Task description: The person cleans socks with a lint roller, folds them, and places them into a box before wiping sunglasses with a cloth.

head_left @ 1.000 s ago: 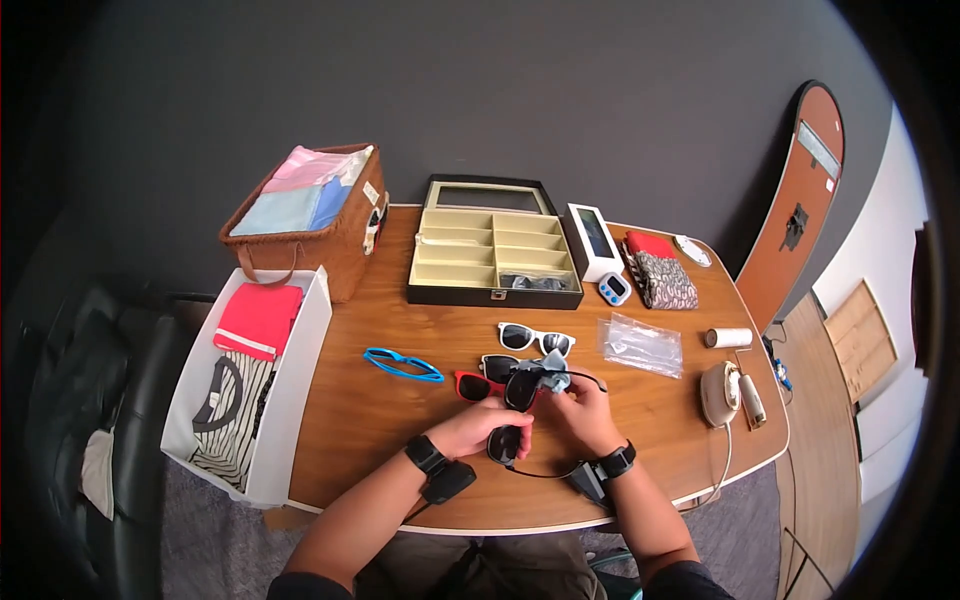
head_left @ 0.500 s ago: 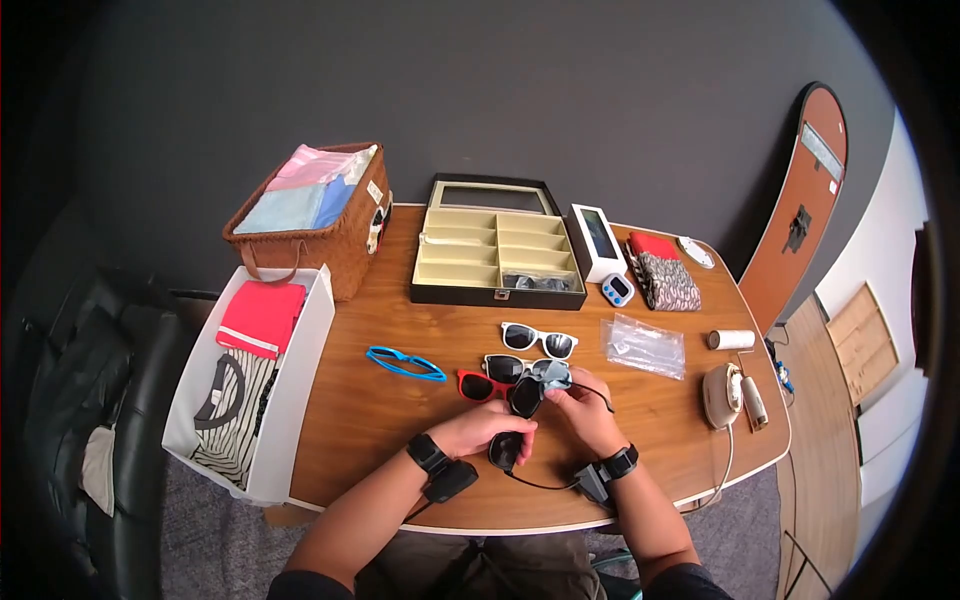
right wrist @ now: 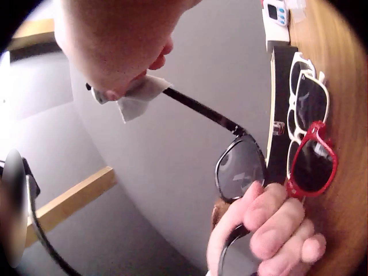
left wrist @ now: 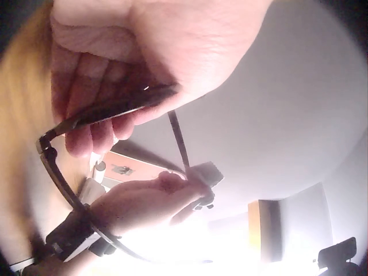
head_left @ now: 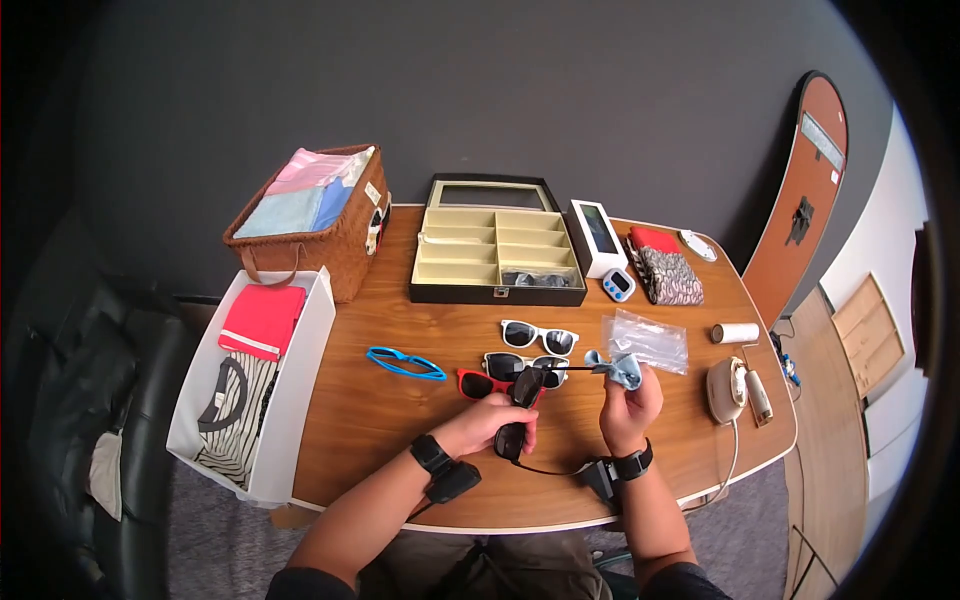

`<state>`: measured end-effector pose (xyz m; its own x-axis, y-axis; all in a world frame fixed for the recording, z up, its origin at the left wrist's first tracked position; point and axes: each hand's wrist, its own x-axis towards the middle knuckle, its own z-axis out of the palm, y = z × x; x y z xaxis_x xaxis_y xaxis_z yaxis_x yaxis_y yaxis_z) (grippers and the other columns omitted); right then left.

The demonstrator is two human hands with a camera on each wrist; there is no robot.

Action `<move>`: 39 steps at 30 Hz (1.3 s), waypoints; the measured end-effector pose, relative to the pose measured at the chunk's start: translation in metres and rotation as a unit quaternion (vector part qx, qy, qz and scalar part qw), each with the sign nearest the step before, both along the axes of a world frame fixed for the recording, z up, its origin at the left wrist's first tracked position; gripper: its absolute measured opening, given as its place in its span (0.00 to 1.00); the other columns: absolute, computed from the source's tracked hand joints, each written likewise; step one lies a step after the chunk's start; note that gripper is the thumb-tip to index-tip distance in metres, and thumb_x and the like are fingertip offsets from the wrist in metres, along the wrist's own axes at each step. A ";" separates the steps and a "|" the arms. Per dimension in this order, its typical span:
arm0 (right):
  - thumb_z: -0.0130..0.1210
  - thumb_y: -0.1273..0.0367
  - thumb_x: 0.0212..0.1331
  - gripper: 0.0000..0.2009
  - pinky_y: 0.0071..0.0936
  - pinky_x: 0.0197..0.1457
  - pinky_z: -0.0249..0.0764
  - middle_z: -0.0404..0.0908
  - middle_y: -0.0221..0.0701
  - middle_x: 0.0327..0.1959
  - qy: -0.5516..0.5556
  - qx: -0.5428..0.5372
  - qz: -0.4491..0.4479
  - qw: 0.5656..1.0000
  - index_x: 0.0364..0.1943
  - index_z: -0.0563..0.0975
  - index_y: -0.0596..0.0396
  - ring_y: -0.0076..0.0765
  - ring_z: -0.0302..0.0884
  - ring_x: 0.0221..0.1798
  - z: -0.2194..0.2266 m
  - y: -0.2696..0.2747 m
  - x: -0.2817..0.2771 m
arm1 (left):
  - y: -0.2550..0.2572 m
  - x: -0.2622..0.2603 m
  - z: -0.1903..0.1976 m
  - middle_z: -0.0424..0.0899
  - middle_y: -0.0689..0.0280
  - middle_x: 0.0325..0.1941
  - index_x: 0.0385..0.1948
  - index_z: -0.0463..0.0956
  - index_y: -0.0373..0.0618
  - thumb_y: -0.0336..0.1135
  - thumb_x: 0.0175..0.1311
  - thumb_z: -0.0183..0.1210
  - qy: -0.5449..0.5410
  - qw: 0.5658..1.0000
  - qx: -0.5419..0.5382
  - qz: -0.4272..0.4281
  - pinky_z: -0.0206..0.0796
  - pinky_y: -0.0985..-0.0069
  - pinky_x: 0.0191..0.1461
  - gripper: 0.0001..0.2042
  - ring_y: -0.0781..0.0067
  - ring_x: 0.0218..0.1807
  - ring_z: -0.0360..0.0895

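My left hand (head_left: pixel 488 425) grips a pair of black sunglasses (head_left: pixel 526 387) around the middle, with one lens showing on each side of the fingers. One temple arm stretches right to my right hand (head_left: pixel 630 412), which pinches a light blue cloth (head_left: pixel 623 372) around its far end. In the right wrist view the cloth (right wrist: pixel 142 95) wraps the tip of that straight arm. The other arm curves below, toward my right wrist. Just beyond the left hand lie red sunglasses (head_left: pixel 474 387), cream-framed sunglasses (head_left: pixel 503 366) and white sunglasses (head_left: pixel 540 338); blue glasses (head_left: pixel 405 364) lie to the left.
A compartmented display case (head_left: pixel 455 275) stands open at the back, dark eyewear in one slot. Left are a brown basket (head_left: pixel 340 245) and a white bin (head_left: pixel 305 400) of clothes. Right are plastic bags (head_left: pixel 650 342), a timer (head_left: pixel 619 285), a lint roller (head_left: pixel 735 333) and a corded white appliance (head_left: pixel 724 390).
My right hand has moved right and slightly up with the cloth, from beside the lens out to the end of the temple arm. My left hand keeps its grip on the sunglasses.
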<state>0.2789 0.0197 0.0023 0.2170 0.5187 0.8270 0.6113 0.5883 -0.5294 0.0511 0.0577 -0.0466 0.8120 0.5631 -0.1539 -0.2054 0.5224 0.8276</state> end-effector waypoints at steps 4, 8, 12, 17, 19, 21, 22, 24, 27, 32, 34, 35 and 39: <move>0.62 0.82 0.52 0.06 0.30 0.33 0.72 0.78 0.39 0.28 -0.065 0.083 -0.004 0.994 0.34 0.79 0.61 0.41 0.76 0.29 0.004 -0.007 -0.004 | 0.000 0.001 0.004 0.85 0.57 0.31 0.31 0.80 0.37 0.36 0.73 0.57 0.015 1.000 -0.001 0.000 0.78 0.69 0.41 0.12 0.64 0.34 0.85; 0.51 0.77 0.68 0.03 0.24 0.34 0.72 0.80 0.31 0.30 0.299 0.082 0.061 0.949 0.39 0.77 0.59 0.26 0.75 0.30 0.005 0.004 -0.015 | 0.000 -0.004 0.006 0.86 0.57 0.31 0.32 0.79 0.37 0.37 0.73 0.57 0.013 1.000 0.004 -0.015 0.78 0.68 0.43 0.12 0.65 0.35 0.86; 0.53 0.72 0.72 0.04 0.21 0.34 0.70 0.79 0.24 0.30 0.309 -0.155 0.099 0.933 0.40 0.77 0.56 0.20 0.72 0.30 0.001 0.015 0.007 | 0.001 -0.007 0.004 0.86 0.57 0.32 0.35 0.78 0.39 0.38 0.73 0.57 -0.022 0.999 -0.023 0.010 0.78 0.66 0.44 0.11 0.62 0.37 0.86; 0.58 0.72 0.68 0.05 0.21 0.44 0.73 0.82 0.25 0.37 0.208 -0.353 0.199 0.890 0.40 0.82 0.60 0.19 0.76 0.39 -0.024 0.019 -0.012 | 0.003 -0.006 0.001 0.86 0.57 0.37 0.39 0.77 0.40 0.40 0.74 0.56 -0.026 0.999 -0.027 0.022 0.76 0.65 0.46 0.11 0.60 0.41 0.85; 0.61 0.73 0.65 0.07 0.23 0.56 0.73 0.84 0.27 0.46 0.197 -0.401 0.250 0.859 0.45 0.82 0.60 0.23 0.78 0.49 -0.025 0.020 -0.010 | 0.003 -0.005 0.000 0.86 0.57 0.37 0.39 0.77 0.40 0.40 0.75 0.55 -0.026 0.999 -0.018 0.020 0.76 0.65 0.47 0.11 0.61 0.41 0.85; 0.61 0.73 0.65 0.09 0.23 0.56 0.73 0.84 0.27 0.46 0.221 -0.400 0.274 0.846 0.47 0.81 0.59 0.22 0.78 0.49 -0.020 0.017 -0.012 | 0.001 -0.007 0.001 0.86 0.57 0.37 0.39 0.78 0.40 0.40 0.74 0.55 -0.022 0.999 -0.016 0.019 0.76 0.66 0.47 0.12 0.61 0.41 0.85; 0.62 0.74 0.65 0.11 0.23 0.56 0.74 0.83 0.28 0.47 0.246 -0.398 0.297 0.833 0.50 0.80 0.58 0.22 0.79 0.49 -0.017 0.014 -0.014 | 0.001 -0.008 0.002 0.86 0.57 0.37 0.39 0.78 0.40 0.40 0.74 0.55 -0.022 0.999 -0.017 0.020 0.76 0.66 0.47 0.12 0.61 0.41 0.85; 0.60 0.75 0.67 0.13 0.22 0.51 0.74 0.83 0.27 0.43 0.245 -0.416 0.331 0.811 0.53 0.77 0.58 0.21 0.78 0.45 -0.031 0.018 -0.010 | 0.002 -0.009 0.004 0.86 0.57 0.36 0.38 0.78 0.39 0.39 0.74 0.56 -0.024 0.999 -0.017 0.018 0.77 0.66 0.47 0.11 0.61 0.40 0.85; 0.57 0.77 0.68 0.17 0.21 0.45 0.76 0.82 0.27 0.40 0.270 -0.424 0.371 0.781 0.59 0.71 0.56 0.19 0.77 0.40 -0.023 0.016 -0.019 | 0.003 -0.010 0.000 0.86 0.57 0.36 0.38 0.79 0.39 0.37 0.73 0.56 -0.039 0.998 -0.029 0.029 0.77 0.66 0.47 0.10 0.61 0.40 0.86; 0.57 0.79 0.67 0.18 0.22 0.43 0.76 0.82 0.30 0.41 0.279 -0.441 0.367 0.770 0.59 0.70 0.56 0.22 0.79 0.40 -0.019 0.015 -0.014 | 0.003 -0.009 -0.001 0.85 0.58 0.35 0.38 0.79 0.38 0.36 0.72 0.57 -0.042 0.996 -0.051 0.052 0.78 0.65 0.48 0.10 0.61 0.39 0.85; 0.60 0.77 0.65 0.14 0.23 0.41 0.76 0.82 0.29 0.40 0.194 -0.432 0.306 0.826 0.53 0.73 0.57 0.22 0.79 0.39 -0.035 0.018 -0.010 | 0.002 -0.010 -0.001 0.85 0.58 0.35 0.38 0.79 0.38 0.36 0.71 0.57 -0.044 0.996 -0.055 0.056 0.78 0.65 0.48 0.10 0.61 0.39 0.85; 0.63 0.74 0.64 0.11 0.23 0.40 0.75 0.82 0.29 0.38 0.106 -0.415 0.240 0.871 0.47 0.76 0.58 0.22 0.79 0.38 -0.039 0.020 -0.009 | 0.002 -0.010 -0.001 0.85 0.58 0.35 0.37 0.79 0.38 0.36 0.71 0.57 -0.046 0.996 -0.064 0.052 0.78 0.65 0.48 0.09 0.61 0.39 0.85; 0.68 0.70 0.61 0.10 0.23 0.34 0.72 0.79 0.25 0.30 -0.218 -0.062 0.000 0.974 0.39 0.78 0.59 0.18 0.76 0.32 -0.022 0.021 -0.007 | 0.002 -0.010 0.003 0.85 0.58 0.34 0.36 0.79 0.39 0.36 0.70 0.58 -0.048 0.994 -0.084 0.043 0.78 0.65 0.47 0.09 0.61 0.38 0.85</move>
<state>0.2716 0.0408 -0.0197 -0.1414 0.6202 0.7716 0.7943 0.5363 -0.2855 0.0410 0.0597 -0.0435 0.7777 0.6038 -0.1752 -0.3293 0.6286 0.7045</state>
